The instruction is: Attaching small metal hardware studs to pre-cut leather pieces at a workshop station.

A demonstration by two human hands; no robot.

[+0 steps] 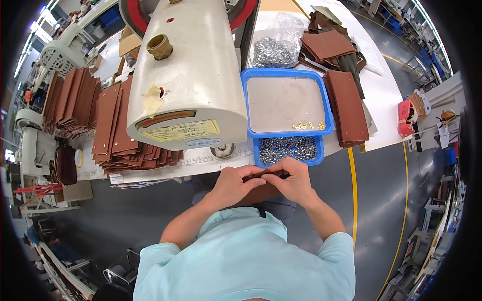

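**Two hands hold one brown piece**

The left hand (232, 184) and the right hand (295, 181) are close together, just in front of the person's light blue shirt (246, 261). Both are closed on a brown leather piece (263, 175). The piece sits between the two hands, with the fingers pinching its top edge. Most of it is hidden under the hands.

Just past the hands is the edge of the white tabletop (211, 163). Right above the hands sits a small blue tray (287, 149) full of tiny silver metal bits. Touching it on the far side is a big blue tray (287, 103) with a few little gold bits (307, 126) near its right corner.

Further out and to the left of the hands stands a big cream machine (188, 75) with a brass cap (159, 46). Left of the machine lie piles of brown leather sheets (113, 125). To the right of the big tray lies another stack of brown sheets (346, 108). Beyond the big tray is a clear bag of silver bits (276, 47), with more brown pieces (329, 45) beside it.

The floor (391, 190) is grey with a yellow line (353, 190). Shelves and other work stands fill the room at the sides.
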